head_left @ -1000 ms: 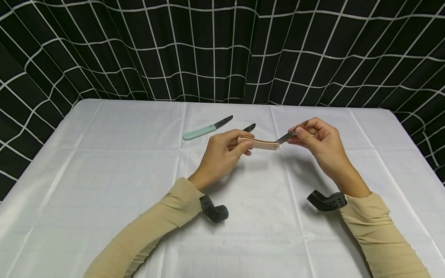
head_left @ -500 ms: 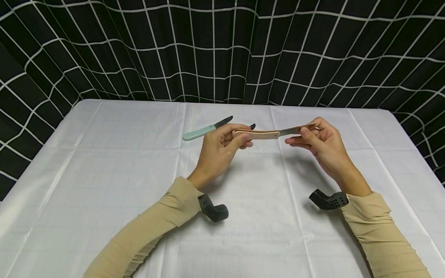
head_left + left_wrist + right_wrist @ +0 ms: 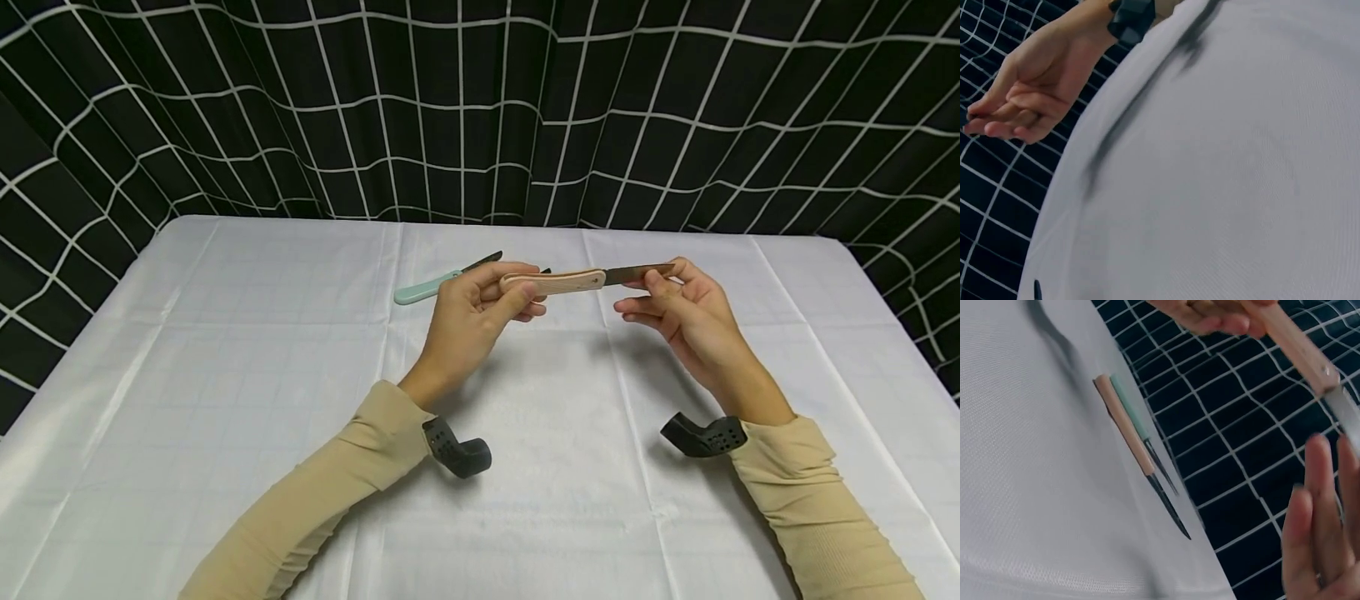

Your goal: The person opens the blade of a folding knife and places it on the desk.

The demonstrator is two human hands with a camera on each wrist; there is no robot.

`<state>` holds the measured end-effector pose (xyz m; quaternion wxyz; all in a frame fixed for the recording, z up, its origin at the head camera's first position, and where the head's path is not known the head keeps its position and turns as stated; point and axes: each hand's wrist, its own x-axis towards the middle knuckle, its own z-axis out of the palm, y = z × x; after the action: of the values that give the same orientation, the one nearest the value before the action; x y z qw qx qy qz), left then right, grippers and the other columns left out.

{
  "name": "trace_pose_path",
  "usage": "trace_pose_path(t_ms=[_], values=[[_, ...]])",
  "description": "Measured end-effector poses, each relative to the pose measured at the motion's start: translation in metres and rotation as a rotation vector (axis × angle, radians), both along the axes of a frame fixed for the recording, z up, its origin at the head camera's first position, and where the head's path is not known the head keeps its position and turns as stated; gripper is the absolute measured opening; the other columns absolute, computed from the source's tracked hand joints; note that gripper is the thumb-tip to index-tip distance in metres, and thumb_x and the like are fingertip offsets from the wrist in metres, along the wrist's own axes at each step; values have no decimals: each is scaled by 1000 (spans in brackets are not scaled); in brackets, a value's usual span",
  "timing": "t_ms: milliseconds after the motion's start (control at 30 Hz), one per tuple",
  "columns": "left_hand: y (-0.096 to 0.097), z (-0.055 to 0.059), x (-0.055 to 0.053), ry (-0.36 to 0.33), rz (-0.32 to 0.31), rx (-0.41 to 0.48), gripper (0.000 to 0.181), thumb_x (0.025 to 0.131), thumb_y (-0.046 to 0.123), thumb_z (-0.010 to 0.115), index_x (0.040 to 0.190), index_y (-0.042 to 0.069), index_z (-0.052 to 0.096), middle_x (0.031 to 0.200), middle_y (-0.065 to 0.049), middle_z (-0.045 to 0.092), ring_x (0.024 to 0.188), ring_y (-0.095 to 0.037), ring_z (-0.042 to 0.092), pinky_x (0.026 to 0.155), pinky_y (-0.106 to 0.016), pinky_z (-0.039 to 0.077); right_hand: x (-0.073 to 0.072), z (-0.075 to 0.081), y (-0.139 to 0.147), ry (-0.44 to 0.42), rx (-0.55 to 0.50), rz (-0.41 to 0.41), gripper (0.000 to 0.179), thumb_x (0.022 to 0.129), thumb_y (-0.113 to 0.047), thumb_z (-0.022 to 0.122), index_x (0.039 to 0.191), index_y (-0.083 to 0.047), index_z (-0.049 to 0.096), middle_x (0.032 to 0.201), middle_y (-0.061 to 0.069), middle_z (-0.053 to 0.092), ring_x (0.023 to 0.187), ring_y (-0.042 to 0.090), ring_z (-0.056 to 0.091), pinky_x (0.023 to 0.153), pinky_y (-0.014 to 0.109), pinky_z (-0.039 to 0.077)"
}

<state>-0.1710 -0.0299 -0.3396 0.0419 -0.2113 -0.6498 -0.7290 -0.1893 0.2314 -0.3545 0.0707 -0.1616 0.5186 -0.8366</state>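
Note:
A folding knife (image 3: 558, 282) with a pale pinkish handle is held above the table, its blade (image 3: 633, 273) in line with the handle. My left hand (image 3: 471, 312) grips the handle's left end between thumb and fingers. At the other end, my right hand (image 3: 693, 312) pinches the blade near its tip with thumb and index finger; its other fingers extend below. In the right wrist view the blade leaves the frame at the right, beside the right fingers (image 3: 1319, 512). The left wrist view shows the right hand (image 3: 1035, 87) but not the knife.
A mint-green knife (image 3: 420, 290) lies unfolded at the table's back. Beside it lies another pinkish-handled knife (image 3: 1125, 425), mostly hidden behind my left hand in the head view. White cloth covers the table (image 3: 555, 467); a black gridded curtain (image 3: 480, 100) hangs behind.
The held knife's blade has swung from an angle to straight in line with its handle. The handle has risen slightly and turned level, and the left hand has moved up a little.

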Motion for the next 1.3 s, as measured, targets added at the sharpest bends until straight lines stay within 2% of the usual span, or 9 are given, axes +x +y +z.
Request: trace_pose_path(t_ms=[100, 300, 433, 700, 800, 933, 1100, 1200, 1300], values=[[-1, -2, -1, -33, -12, -87, 25, 95, 2, 63, 118, -7, 64, 102, -28, 72, 80, -14, 73, 79, -31, 59, -1, 0, 1, -61, 2, -36, 7, 102, -4, 50, 101, -2, 57, 96, 8, 75, 79, 19, 76, 75, 29, 59], [-1, -9, -2, -67, -23, -366, 29, 95, 13, 67, 122, 3, 67, 96, -20, 75, 88, -30, 72, 70, -18, 47, -3, -3, 5, -158, 44, -149, 2, 98, -5, 58, 99, -5, 60, 88, 5, 76, 73, 16, 75, 71, 26, 59], [-1, -13, -4, -47, -49, -508, 29, 94, 14, 68, 122, 6, 66, 96, -15, 76, 88, -25, 74, 70, -17, 49, -6, -7, 6, -186, 112, -214, 8, 95, -6, 65, 101, -6, 59, 85, 3, 76, 70, 14, 75, 68, 24, 59], [-3, -18, -5, -70, -96, -676, 31, 89, 9, 73, 120, 12, 68, 102, -4, 73, 86, -12, 70, 78, -21, 53, -11, -16, 9, -199, 204, -254, 17, 92, -6, 68, 103, -6, 55, 82, 1, 77, 68, 11, 74, 67, 23, 59], [-3, -20, -6, -56, -90, -780, 33, 89, 12, 74, 121, 17, 68, 102, 2, 74, 85, -7, 70, 90, -29, 45, -12, -19, 11, -203, 238, -251, 19, 92, -7, 68, 104, -5, 53, 81, -1, 77, 68, 9, 74, 67, 22, 58], [-2, -25, -7, -36, -103, -876, 34, 88, 15, 75, 122, 18, 67, 95, 3, 76, 81, -4, 69, 90, -34, 37, -14, -24, 13, -194, 298, -232, 18, 94, -6, 66, 106, -4, 52, 81, -3, 77, 69, 7, 73, 67, 20, 58], [-3, -30, -8, -7, -110, -912, 33, 88, 14, 75, 121, 15, 68, 92, 0, 75, 80, -8, 68, 81, -26, 46, -15, -29, 15, -142, 446, -211, 29, 97, -5, 60, 122, 4, 50, 85, -10, 76, 74, 3, 73, 70, 18, 57], [-4, -31, -8, 20, -100, -952, 33, 88, 17, 75, 120, 17, 67, 89, 2, 75, 82, -8, 66, 82, -28, 44, -15, -30, 16, -77, 601, -196, 48, 99, -6, 57, 139, 13, 40, 87, -19, 73, 78, -2, 71, 72, 15, 56], [-4, -33, -7, 40, -96, -982, 32, 89, 19, 75, 120, 18, 67, 86, 5, 74, 82, -7, 64, 84, -31, 42, -14, -29, 15, -25, 735, -179, 56, 100, -10, 56, 146, 14, 33, 88, -26, 71, 82, -7, 69, 74, 12, 54]])
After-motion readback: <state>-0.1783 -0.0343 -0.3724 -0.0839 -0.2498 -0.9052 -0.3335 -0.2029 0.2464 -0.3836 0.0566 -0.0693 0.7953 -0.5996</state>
